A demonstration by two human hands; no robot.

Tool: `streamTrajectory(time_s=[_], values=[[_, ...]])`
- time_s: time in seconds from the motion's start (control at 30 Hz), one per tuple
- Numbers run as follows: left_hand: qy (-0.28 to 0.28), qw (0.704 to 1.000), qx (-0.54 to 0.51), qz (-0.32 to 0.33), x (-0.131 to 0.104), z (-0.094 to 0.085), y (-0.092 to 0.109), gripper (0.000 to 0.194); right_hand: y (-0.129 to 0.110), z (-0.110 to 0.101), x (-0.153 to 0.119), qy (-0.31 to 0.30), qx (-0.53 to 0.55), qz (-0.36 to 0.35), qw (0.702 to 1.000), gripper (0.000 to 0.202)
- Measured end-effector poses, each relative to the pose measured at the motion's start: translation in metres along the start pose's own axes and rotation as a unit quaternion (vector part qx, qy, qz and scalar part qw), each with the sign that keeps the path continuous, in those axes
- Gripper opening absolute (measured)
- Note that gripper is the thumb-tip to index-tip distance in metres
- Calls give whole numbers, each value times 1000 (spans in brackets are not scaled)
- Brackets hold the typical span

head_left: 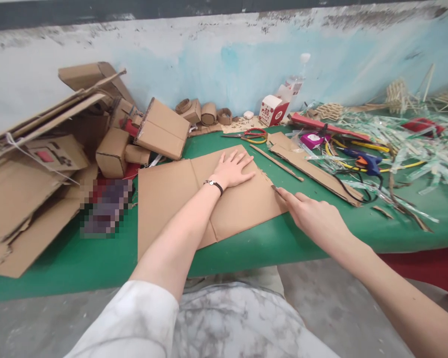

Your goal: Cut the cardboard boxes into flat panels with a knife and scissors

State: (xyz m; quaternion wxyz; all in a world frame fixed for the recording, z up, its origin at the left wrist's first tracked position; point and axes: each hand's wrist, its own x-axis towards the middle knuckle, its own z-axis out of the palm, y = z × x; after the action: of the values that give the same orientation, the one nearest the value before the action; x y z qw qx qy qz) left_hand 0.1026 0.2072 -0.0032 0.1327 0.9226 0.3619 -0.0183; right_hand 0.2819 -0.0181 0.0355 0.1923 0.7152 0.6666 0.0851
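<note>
A creased brown cardboard sheet [171, 199] lies flat on the green table. My left hand [233, 169] presses down on it near its far right part, fingers spread. At the sheet's right edge, my right hand [309, 211] is closed around a utility knife, whose blade [274, 189] touches the cardboard near that edge. Most of the knife's handle is hidden in my fingers. A rough, torn-looking stretch runs along the edge between my two hands. Just beyond the sheet lies a narrow cardboard strip [278, 162].
Cardboard boxes [164, 128] and stacked sheets [26, 209] crowd the left. Red-handled scissors [246, 135] lie at the back. On the right are a blue glue gun [364, 160], a purple tape measure [313, 140], a longer cardboard strip [317, 171] and clear plastic strips [395, 134].
</note>
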Motion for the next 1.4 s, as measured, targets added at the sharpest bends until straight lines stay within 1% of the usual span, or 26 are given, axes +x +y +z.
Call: streamTrajectory(time_s=[0.37, 0.53, 0.7, 0.97, 1.2, 1.4], values=[[-1, 1000, 9, 4, 0, -1, 0, 83, 0, 3, -32, -11, -7, 12, 1000, 60], [-4, 1000, 9, 5, 0, -2, 0, 83, 0, 8, -45, -1, -14, 9, 1000, 58], [-4, 1000, 10, 5, 0, -3, 0, 83, 1, 15, -55, 18, -21, 7, 1000, 61], [-4, 1000, 10, 3, 0, -2, 1, 83, -3, 17, -70, 31, -26, 23, 999, 58], [-9, 1000, 11, 2, -2, -4, 2, 83, 0, 26, -85, 47, -30, 22, 998, 56], [-8, 1000, 11, 5, -1, -4, 3, 83, 8, 38, -95, 57, 8, 22, 998, 53]])
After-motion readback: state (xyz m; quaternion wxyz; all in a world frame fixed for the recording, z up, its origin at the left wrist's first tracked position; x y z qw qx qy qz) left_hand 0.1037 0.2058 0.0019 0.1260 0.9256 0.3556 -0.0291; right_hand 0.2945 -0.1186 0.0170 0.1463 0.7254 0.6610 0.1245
